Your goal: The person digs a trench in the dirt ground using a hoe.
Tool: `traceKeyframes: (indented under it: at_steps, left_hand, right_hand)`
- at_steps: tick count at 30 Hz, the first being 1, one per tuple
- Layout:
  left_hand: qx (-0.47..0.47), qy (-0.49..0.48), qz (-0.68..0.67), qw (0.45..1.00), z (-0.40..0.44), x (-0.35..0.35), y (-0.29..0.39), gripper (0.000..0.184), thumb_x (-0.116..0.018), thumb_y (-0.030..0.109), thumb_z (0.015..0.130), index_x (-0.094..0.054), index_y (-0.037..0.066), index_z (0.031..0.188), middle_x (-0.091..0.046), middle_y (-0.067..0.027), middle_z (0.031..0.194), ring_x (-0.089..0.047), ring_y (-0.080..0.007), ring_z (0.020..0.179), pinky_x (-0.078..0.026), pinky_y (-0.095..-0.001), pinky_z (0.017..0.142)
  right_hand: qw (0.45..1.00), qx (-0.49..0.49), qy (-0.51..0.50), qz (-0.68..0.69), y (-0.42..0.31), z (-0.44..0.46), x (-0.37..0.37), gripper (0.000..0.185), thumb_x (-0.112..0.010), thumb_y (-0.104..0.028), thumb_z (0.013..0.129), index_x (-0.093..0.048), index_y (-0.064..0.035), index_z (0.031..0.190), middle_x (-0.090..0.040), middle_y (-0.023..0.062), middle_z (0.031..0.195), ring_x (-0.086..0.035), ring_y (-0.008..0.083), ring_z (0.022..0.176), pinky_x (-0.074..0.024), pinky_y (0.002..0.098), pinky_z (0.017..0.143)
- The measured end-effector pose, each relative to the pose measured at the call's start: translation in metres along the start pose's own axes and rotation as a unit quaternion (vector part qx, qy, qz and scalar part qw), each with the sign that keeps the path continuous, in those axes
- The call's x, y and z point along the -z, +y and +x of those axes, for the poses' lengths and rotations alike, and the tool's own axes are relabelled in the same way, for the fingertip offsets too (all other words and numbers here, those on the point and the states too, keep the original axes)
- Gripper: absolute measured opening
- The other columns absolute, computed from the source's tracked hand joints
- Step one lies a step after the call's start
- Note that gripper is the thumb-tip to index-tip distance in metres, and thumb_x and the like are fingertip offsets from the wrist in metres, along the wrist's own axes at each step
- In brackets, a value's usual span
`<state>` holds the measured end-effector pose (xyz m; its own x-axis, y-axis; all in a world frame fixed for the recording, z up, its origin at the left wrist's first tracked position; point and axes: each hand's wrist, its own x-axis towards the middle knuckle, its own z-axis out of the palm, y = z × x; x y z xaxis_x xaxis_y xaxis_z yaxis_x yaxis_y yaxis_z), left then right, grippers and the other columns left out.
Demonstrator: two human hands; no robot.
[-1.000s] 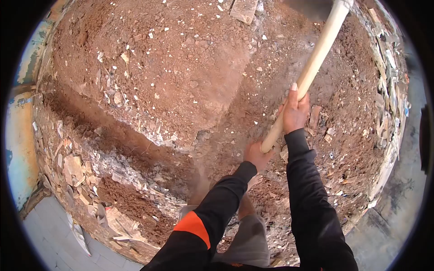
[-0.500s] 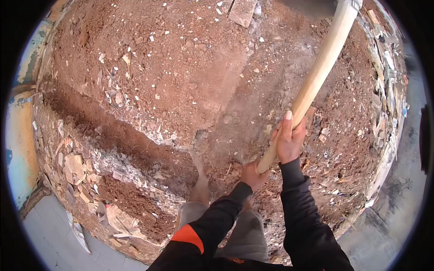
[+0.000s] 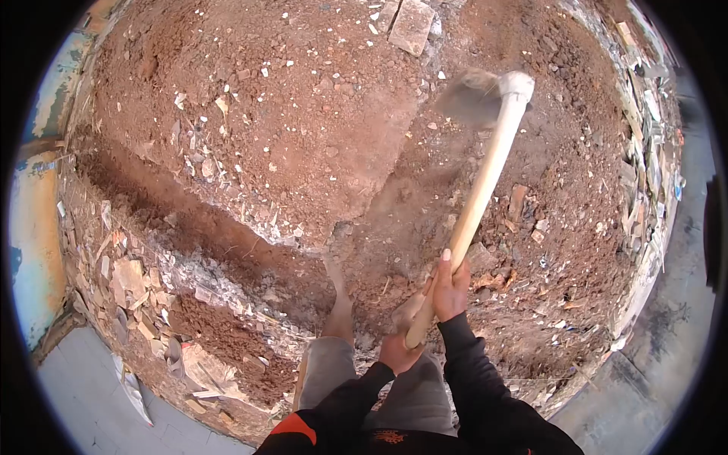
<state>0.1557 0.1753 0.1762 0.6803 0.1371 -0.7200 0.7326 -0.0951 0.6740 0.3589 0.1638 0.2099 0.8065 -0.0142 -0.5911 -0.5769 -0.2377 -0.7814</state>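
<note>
A hoe with a pale wooden handle point(image 3: 485, 182) slants from lower centre to upper right. My left hand point(image 3: 400, 353) is wrapped round the butt end of the handle, in front of my thighs. A little farther up, my right hand point(image 3: 452, 290) grips the same handle, thumb lying along it. The hoe's dark metal blade point(image 3: 472, 98) is blurred and points left from the collar at the handle's far end, over reddish-brown soil point(image 3: 425, 197). Whether the blade touches the soil I cannot tell.
A trench point(image 3: 197, 224) runs from the left towards my bare leg point(image 3: 339, 303). Broken rubble point(image 3: 129, 277) lies at lower left, and a flat brick point(image 3: 412, 26) at the top. Debris lines the right edge, beside grey paving point(image 3: 660, 341). A painted wall point(image 3: 38, 243) stands far left.
Both hands have come down and left towards my body with the handle. The hoe's head, mostly out of view before, now shows fully over the soil.
</note>
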Motion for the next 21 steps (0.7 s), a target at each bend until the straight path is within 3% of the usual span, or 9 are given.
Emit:
traceKeyframes:
  at_steps: [2,5,7,11,12,16,19,20,21]
  left_hand:
    - [-0.162,0.084,-0.052,0.982,0.065,0.012,0.041,0.035,-0.074,0.026,0.077,-0.066,0.0,0.098,-0.068,-0.0222,0.076,-0.067,-0.0428,0.078,-0.054,-0.0502,0.071]
    - [-0.182,0.075,-0.083,0.977,0.159,0.034,0.086,0.034,-0.074,0.026,0.077,-0.067,0.001,0.099,-0.067,-0.0244,0.078,-0.067,-0.0441,0.082,-0.054,-0.0494,0.072]
    - [-0.114,0.046,-0.068,0.99,0.159,0.018,0.044,0.034,-0.073,0.026,0.077,-0.068,0.0,0.099,-0.068,-0.0248,0.08,-0.067,-0.0439,0.083,-0.054,-0.0491,0.073]
    - [0.076,-0.005,-0.096,0.992,-0.006,-0.018,-0.063,0.034,-0.074,0.025,0.077,-0.069,0.0,0.1,-0.072,-0.0216,0.085,-0.071,-0.0378,0.084,-0.055,-0.0466,0.074]
    - [0.081,-0.01,-0.073,0.994,-0.041,-0.014,-0.073,0.035,-0.075,0.026,0.077,-0.069,0.001,0.101,-0.072,-0.0204,0.084,-0.072,-0.0356,0.082,-0.055,-0.0462,0.072]
    - [0.047,0.021,-0.046,0.998,-0.075,0.014,-0.036,0.035,-0.075,0.026,0.078,-0.069,0.003,0.104,-0.071,-0.0205,0.082,-0.071,-0.0376,0.078,-0.056,-0.0457,0.069]
    - [-0.055,0.039,-0.039,0.997,-0.011,0.026,0.019,0.036,-0.075,0.026,0.078,-0.068,0.004,0.106,-0.07,-0.0223,0.084,-0.07,-0.0405,0.081,-0.056,-0.0477,0.073]
    - [-0.147,0.078,-0.042,0.985,0.029,0.02,0.023,0.036,-0.075,0.026,0.078,-0.067,0.003,0.105,-0.069,-0.0234,0.085,-0.068,-0.0424,0.083,-0.055,-0.0485,0.073]
    - [-0.133,0.058,-0.066,0.987,0.067,0.028,0.054,0.033,-0.075,0.024,0.079,-0.065,0.001,0.1,-0.067,-0.024,0.083,-0.067,-0.0444,0.083,-0.055,-0.0483,0.073]
  right_hand:
    - [0.996,0.091,0.012,0.017,-0.059,0.031,-0.006,0.033,-0.054,-0.035,0.105,-0.045,-0.0035,0.104,-0.05,0.0024,0.069,-0.052,0.0106,0.049,-0.0444,0.0269,0.042]
    - [0.978,0.205,0.027,0.024,-0.101,0.095,-0.022,0.033,-0.053,-0.035,0.106,-0.045,-0.004,0.101,-0.05,0.0029,0.067,-0.052,0.0105,0.047,-0.0448,0.0268,0.042]
    - [0.988,0.155,0.006,0.024,-0.056,0.124,-0.031,0.035,-0.053,-0.038,0.105,-0.045,-0.0042,0.098,-0.049,0.0022,0.066,-0.052,0.0101,0.047,-0.0444,0.0263,0.042]
    - [0.957,-0.023,0.054,-0.284,0.16,0.04,-0.013,0.049,-0.063,-0.046,0.098,-0.054,0.002,0.1,-0.056,0.0077,0.066,-0.059,0.0191,0.05,-0.0491,0.0354,0.049]
    - [0.99,-0.111,-0.006,-0.081,0.148,-0.002,-0.017,0.046,-0.064,-0.043,0.098,-0.053,0.001,0.103,-0.056,0.0055,0.066,-0.057,0.0161,0.047,-0.0471,0.0317,0.044]
    - [0.989,-0.123,-0.022,-0.075,0.067,-0.057,-0.017,0.041,-0.061,-0.04,0.101,-0.046,-0.002,0.109,-0.053,0.0023,0.069,-0.053,0.0117,0.046,-0.0446,0.0281,0.041]
    - [1.0,0.023,-0.003,0.0,-0.024,-0.019,-0.014,0.036,-0.059,-0.036,0.103,-0.045,-0.0027,0.106,-0.052,0.0028,0.07,-0.052,0.0106,0.047,-0.0442,0.0267,0.042]
    - [0.996,0.086,0.008,0.011,-0.056,0.002,-0.013,0.035,-0.058,-0.036,0.103,-0.045,-0.0028,0.105,-0.052,0.0029,0.071,-0.052,0.0104,0.047,-0.0441,0.0262,0.042]
    - [0.99,0.142,0.015,0.019,-0.083,0.023,-0.015,0.034,-0.057,-0.035,0.103,-0.044,-0.0029,0.104,-0.051,0.003,0.071,-0.052,0.0103,0.047,-0.0441,0.0258,0.042]
